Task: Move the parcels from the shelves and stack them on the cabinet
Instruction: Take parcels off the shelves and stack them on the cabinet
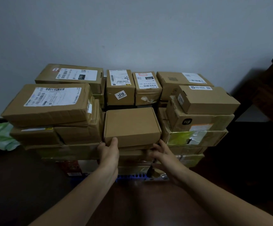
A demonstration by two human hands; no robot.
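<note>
Clasping a plain box (131, 124), left hand (109, 150) and right hand (161, 151) reach over the dark cabinet (34, 176), grey wall (132, 30) behind.

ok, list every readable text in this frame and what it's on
"1210": sticker on centre rear parcel
"502D 109B 41": its label
"010": rear left parcel
"010", "010-010-L30-55": red-marked parcel
"169 169 A03 030": front left parcel
"mi" logo: right parcel
No text: plain box
Remaining print too small to read.
</note>
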